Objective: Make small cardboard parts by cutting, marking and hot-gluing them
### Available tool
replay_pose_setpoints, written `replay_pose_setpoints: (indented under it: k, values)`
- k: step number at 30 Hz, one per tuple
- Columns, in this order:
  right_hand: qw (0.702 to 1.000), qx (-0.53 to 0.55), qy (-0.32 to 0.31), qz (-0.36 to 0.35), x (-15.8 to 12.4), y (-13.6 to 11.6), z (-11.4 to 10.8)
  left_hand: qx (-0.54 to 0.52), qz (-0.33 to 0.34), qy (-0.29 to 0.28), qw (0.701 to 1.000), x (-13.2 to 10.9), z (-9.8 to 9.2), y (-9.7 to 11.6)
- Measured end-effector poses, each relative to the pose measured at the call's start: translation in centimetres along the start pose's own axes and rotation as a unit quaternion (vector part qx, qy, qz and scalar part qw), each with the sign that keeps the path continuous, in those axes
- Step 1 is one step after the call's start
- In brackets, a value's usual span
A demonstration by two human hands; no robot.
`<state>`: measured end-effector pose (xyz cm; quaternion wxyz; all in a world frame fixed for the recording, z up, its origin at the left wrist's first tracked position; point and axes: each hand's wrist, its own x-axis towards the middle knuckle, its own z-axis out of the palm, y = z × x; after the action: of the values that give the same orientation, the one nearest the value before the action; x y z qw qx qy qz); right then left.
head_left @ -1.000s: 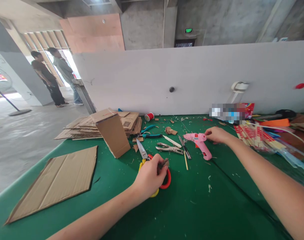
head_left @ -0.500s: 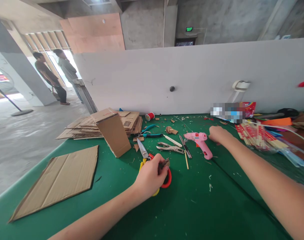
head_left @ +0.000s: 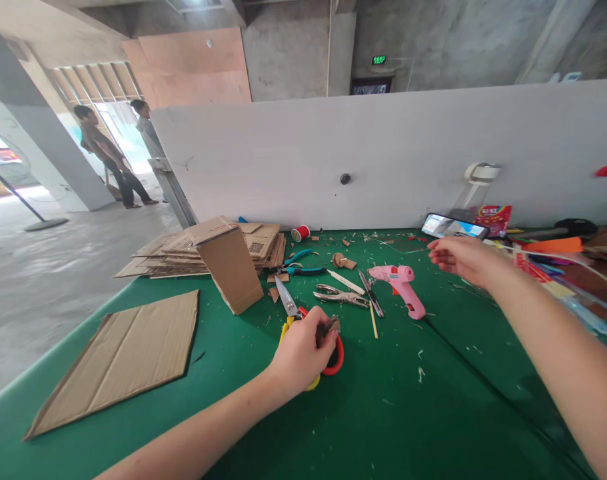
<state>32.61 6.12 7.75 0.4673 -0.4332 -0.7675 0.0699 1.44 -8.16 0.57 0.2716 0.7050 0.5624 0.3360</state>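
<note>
Where hands rest: one scissors [head_left: 303, 320], one glue gun [head_left: 402, 285]

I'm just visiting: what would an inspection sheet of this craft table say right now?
Surface: green table, strewn with small scraps.
Job's things: scissors under the left hand; pink glue gun lying free.
Clutter: cardboard sheet, cardboard stack, pliers, red spool, phone, coloured sticks.
Hands: left hand pinches a small brown piece over the scissors; right hand is open, raised beside the glue gun, holding nothing.
Cables: white cord at the right.
Surroundings: white partition; two people standing far left.
</note>
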Motion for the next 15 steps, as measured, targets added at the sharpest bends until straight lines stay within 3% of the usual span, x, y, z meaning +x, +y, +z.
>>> replay_pose_setpoints:
  k: [2,4,6,8,10,12,15]
  values:
    - [0.997,0.047,-0.035,0.046,0.3,-2.4,-0.6,-0.041,-0.006,0.014,0.999,0.2,-0.1,0.0]
    - [0.969,0.181,0.014,0.167,0.5,-5.3,-1.1,-0.112,-0.019,0.023,0.993,0.6,-0.6,0.2]
    - [0.967,0.178,0.051,0.176,0.4,-8.5,-1.6,-0.194,-0.037,0.015,0.98,0.9,-1.4,0.7]
    - [0.983,0.138,0.005,0.122,0.2,-11.5,-2.1,-0.262,-0.042,-0.005,0.964,1.2,-2.4,1.4]
    - [0.996,0.053,-0.023,0.069,0.1,-14.0,-2.5,-0.308,-0.028,-0.022,0.951,1.4,-3.4,2.1]
    - [0.991,-0.128,-0.01,0.029,0.0,-15.7,-2.7,-0.338,0.0,-0.049,0.94,1.4,-4.3,2.8]
    - [0.934,-0.352,0.004,-0.065,-0.2,-17.3,-2.5,-0.361,0.047,-0.07,0.929,1.3,-5.0,3.4]
